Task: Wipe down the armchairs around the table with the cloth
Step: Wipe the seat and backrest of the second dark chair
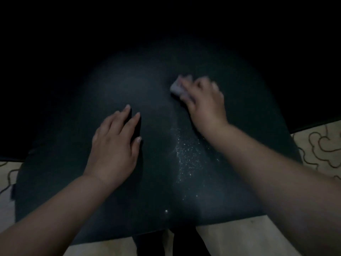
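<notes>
Right hand (pixel 204 100): fingers curled round pale cloth (pixel 178 87), pressing it on dark armchair surface (pixel 147 89), far right of centre; hand and cloth blurred. Left hand (pixel 114 143): fingers straight, slightly spread, flat on same surface, near left. Pale speckled streak (pixel 184 154) on surface between forearms. Patterned light floor (pixel 321 145) at both sides.
</notes>
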